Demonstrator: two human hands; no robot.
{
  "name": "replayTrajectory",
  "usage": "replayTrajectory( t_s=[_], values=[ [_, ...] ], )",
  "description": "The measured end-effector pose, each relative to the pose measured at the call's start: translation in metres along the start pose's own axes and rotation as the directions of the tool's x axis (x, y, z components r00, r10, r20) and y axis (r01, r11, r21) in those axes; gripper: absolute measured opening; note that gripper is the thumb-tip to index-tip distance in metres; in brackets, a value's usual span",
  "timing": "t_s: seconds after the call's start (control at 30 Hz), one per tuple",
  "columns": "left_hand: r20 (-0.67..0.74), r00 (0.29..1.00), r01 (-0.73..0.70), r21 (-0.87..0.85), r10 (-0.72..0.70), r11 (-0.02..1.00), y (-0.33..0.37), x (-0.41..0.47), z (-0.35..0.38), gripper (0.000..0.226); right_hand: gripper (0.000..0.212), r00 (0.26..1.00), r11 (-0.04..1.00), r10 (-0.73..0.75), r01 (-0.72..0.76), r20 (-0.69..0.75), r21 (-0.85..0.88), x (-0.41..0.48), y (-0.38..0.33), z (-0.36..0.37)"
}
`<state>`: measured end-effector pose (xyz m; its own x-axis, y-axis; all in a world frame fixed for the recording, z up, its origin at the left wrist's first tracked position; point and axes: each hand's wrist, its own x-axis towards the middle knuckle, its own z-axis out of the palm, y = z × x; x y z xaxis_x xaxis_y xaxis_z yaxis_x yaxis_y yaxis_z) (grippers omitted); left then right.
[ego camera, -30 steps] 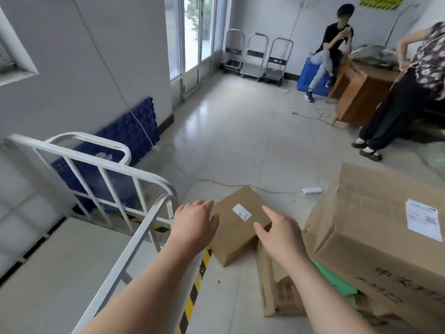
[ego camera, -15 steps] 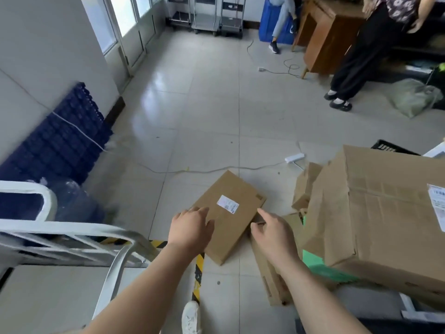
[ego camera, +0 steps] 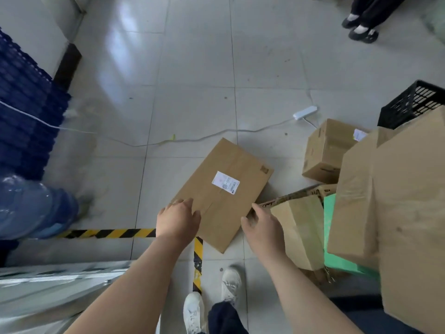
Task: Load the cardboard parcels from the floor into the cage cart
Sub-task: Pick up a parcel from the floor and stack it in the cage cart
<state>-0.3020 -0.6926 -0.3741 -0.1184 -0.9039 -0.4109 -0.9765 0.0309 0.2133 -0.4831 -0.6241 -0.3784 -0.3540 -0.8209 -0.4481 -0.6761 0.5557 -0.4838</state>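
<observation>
A flat cardboard parcel (ego camera: pixel 224 189) with a white label lies on the tiled floor in front of me. My left hand (ego camera: pixel 178 219) rests at its near left edge, fingers spread. Beside its near right corner hovers my right hand (ego camera: pixel 263 225), open, touching or almost touching the parcel. More parcels stand at the right: a tall box (ego camera: pixel 299 232), a small box (ego camera: pixel 325 150) and a large box (ego camera: pixel 397 201). The cage cart (ego camera: pixel 55 285) shows blurred at the lower left.
A white cable and power strip (ego camera: pixel 305 112) cross the floor beyond the parcel. Yellow-black tape (ego camera: pixel 108 233) marks the floor. A blue pallet (ego camera: pixel 24 112) and water bottle (ego camera: pixel 31 208) are at the left, a black crate (ego camera: pixel 414 102) at the right. Another person's feet (ego camera: pixel 361 30) stand far right.
My view has tipped down toward the floor. Both hands have dropped lower and reached the flat parcel's near edge.
</observation>
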Motion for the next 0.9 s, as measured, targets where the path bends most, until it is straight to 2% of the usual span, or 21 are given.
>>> replayTrajectory(
  t_s=[0.27,0.37,0.43,0.57,0.73,0.9],
  values=[
    [0.062,0.998,0.021,0.005,-0.022,1.0,-0.026,0.111,0.121,0.037,0.052,0.994,0.998,0.058,-0.059,0.089,0.011,0.105,0.053,0.122],
    [0.113,0.989,0.1,-0.067,-0.092,0.993,-0.046,0.149,0.17,0.041,0.055,0.988,0.991,0.132,-0.135,0.085,0.027,0.135,0.074,0.169],
    [0.152,0.979,0.151,-0.118,-0.132,0.981,-0.062,0.169,0.201,0.049,0.06,0.977,0.981,0.191,-0.194,0.09,0.023,0.149,0.088,0.199],
    [0.189,0.975,0.128,-0.052,-0.116,0.99,-0.093,0.202,0.261,0.066,0.075,0.951,0.953,0.302,-0.304,0.071,0.019,0.172,0.115,0.26],
    [0.156,0.976,0.146,0.04,-0.15,0.989,-0.13,0.238,0.31,0.106,0.101,0.9,0.899,0.431,-0.435,0.069,0.055,0.19,0.143,0.32],
    [0.159,0.956,0.254,-0.044,-0.245,0.966,-0.163,0.268,0.337,0.134,0.119,0.866,0.852,0.496,-0.499,0.065,0.155,0.203,0.164,0.352]
  ],
)
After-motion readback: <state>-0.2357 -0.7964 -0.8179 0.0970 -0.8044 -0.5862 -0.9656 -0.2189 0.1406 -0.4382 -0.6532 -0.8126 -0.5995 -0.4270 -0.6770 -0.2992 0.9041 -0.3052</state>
